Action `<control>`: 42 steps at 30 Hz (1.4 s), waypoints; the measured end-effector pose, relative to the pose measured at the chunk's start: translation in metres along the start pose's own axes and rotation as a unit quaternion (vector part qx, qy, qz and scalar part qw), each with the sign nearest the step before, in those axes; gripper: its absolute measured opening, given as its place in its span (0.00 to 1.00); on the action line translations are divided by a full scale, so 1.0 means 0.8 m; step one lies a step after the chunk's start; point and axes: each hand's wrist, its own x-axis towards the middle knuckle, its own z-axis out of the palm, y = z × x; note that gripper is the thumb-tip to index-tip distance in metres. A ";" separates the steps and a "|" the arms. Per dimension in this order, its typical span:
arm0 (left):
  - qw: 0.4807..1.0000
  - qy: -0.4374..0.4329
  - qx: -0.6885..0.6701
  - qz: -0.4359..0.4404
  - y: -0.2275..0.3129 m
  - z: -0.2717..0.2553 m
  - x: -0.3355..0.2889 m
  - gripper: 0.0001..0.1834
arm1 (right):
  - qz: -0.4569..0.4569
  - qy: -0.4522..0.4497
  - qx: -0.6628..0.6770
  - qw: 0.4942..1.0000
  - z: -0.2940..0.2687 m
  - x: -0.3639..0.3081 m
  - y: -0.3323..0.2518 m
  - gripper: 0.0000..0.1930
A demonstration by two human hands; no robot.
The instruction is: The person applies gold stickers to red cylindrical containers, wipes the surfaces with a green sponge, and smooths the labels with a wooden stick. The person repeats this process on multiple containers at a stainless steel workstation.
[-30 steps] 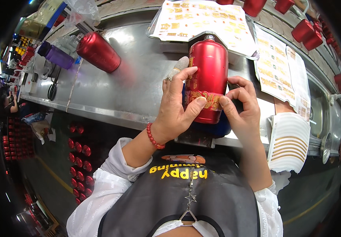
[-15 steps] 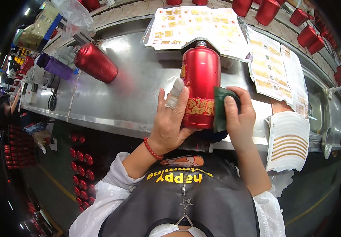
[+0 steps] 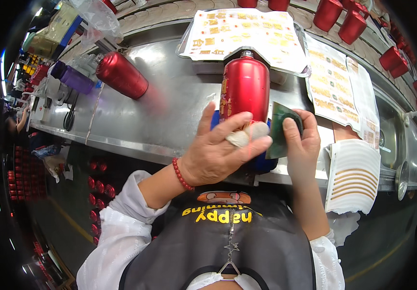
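Note:
A glossy red metal bottle with gold decoration lies on a dark holder, its silver neck pointing away from me. My left hand reaches across the lower end of the bottle with its fingers stretched out and apart. Pale grey covers sit on some of its fingertips, and they hide most of the gold band there. In my right hand, a flat dark green scraper-like sheet is pinched between thumb and fingers, just right of the bottle. Blue material shows beneath the bottle.
Behind the bottle a tray carries a sheet of gold decals; more decal sheets lie to the right. Curved white strips hang over the front edge. Another red bottle and a purple bottle lie left. Red bottles stand on the far conveyor.
My left hand has moved right, from the bottle's left side to across its lower front. My right hand has drawn the green sheet slightly right, off the bottle's side. Conveyor bottles have shifted.

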 end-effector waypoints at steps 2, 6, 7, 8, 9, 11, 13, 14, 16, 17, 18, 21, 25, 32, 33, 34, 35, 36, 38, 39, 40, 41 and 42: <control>0.986 -0.003 -0.071 -0.153 -0.004 0.005 -0.023 0.45 | 0.011 -0.107 -0.028 0.994 0.011 -0.001 -0.014 0.10; 0.949 0.028 -0.147 -0.278 -0.005 0.027 -0.043 0.54 | -0.106 -0.010 -0.259 0.960 0.009 0.020 -0.020 0.10; 0.948 0.008 -0.147 -0.284 -0.006 0.026 -0.043 0.55 | -0.332 -0.039 -0.397 0.855 0.007 0.026 -0.019 0.14; 0.956 -0.001 -0.116 -0.270 -0.006 0.022 -0.041 0.57 | -0.430 -0.087 -0.397 0.806 0.007 0.021 -0.024 0.18; 0.963 -0.012 -0.086 -0.256 -0.006 0.016 -0.038 0.58 | -0.412 -0.194 -0.372 0.809 0.003 0.010 -0.037 0.19; 0.971 -0.022 -0.041 -0.235 -0.005 0.005 -0.034 0.60 | -0.341 -0.366 -0.312 0.808 0.004 0.006 -0.068 0.22; 0.975 -0.016 -0.016 -0.219 -0.003 0.002 -0.030 0.61 | -0.336 -0.204 -0.337 0.856 0.000 0.018 -0.041 0.21; 0.970 -0.002 -0.049 -0.236 -0.003 0.008 -0.032 0.61 | -0.367 -0.103 -0.388 0.839 0.000 0.025 -0.028 0.20; 0.956 0.024 -0.113 -0.270 -0.006 0.028 -0.040 0.60 | -0.405 -0.176 -0.358 0.823 0.011 0.006 -0.026 0.21; 0.955 0.017 -0.118 -0.273 -0.009 0.029 -0.042 0.61 | -0.390 -0.266 -0.327 0.819 0.014 -0.001 -0.041 0.22; 0.960 0.008 -0.095 -0.265 -0.010 0.026 -0.041 0.62 | -0.371 -0.354 -0.293 0.807 0.016 -0.004 -0.054 0.22; 0.970 -0.026 -0.035 -0.241 -0.007 0.007 -0.031 0.64 | -0.348 -0.176 -0.343 0.855 0.005 0.001 -0.040 0.23; 0.958 0.036 -0.103 -0.264 -0.009 0.026 -0.036 0.63 | -0.368 -0.272 -0.307 0.834 0.017 -0.010 -0.047 0.24; 0.973 -0.035 0.000 -0.226 -0.010 0.000 -0.026 0.64 | -0.382 -0.287 -0.340 0.810 0.020 -0.013 -0.049 0.21; 0.973 -0.028 -0.007 -0.228 -0.011 0.001 -0.027 0.65 | -0.351 -0.330 -0.295 0.825 0.021 -0.016 -0.056 0.20; 0.973 -0.020 -0.013 -0.229 -0.012 0.002 -0.027 0.65 | -0.327 -0.258 -0.315 0.853 0.019 -0.015 -0.054 0.20; 0.965 -0.002 -0.061 -0.256 -0.014 0.012 -0.032 0.65 | -0.301 -0.185 -0.334 0.874 0.015 -0.014 -0.048 0.20; 0.953 0.016 -0.108 -0.282 -0.015 0.023 -0.039 0.65 | -0.274 -0.110 -0.349 0.889 0.011 -0.013 -0.041 0.20; 0.957 0.004 -0.091 -0.275 -0.017 0.031 -0.044 0.64 | -0.351 -0.111 -0.419 0.830 0.012 -0.009 -0.033 0.19; 0.959 -0.005 -0.085 -0.272 -0.017 0.032 -0.045 0.64 | -0.394 -0.172 -0.397 0.810 0.017 -0.009 -0.035 0.19; 0.960 -0.016 -0.079 -0.270 -0.017 0.028 -0.044 0.64 | -0.433 -0.233 -0.373 0.787 0.023 -0.009 -0.038 0.19; 0.963 -0.021 -0.059 -0.261 -0.017 0.022 -0.042 0.64 | -0.423 -0.301 -0.336 0.786 0.026 -0.009 -0.050 0.15; 0.967 -0.027 -0.039 -0.252 -0.015 0.014 -0.039 0.64 | -0.376 -0.262 -0.308 0.834 0.022 -0.008 -0.045 0.13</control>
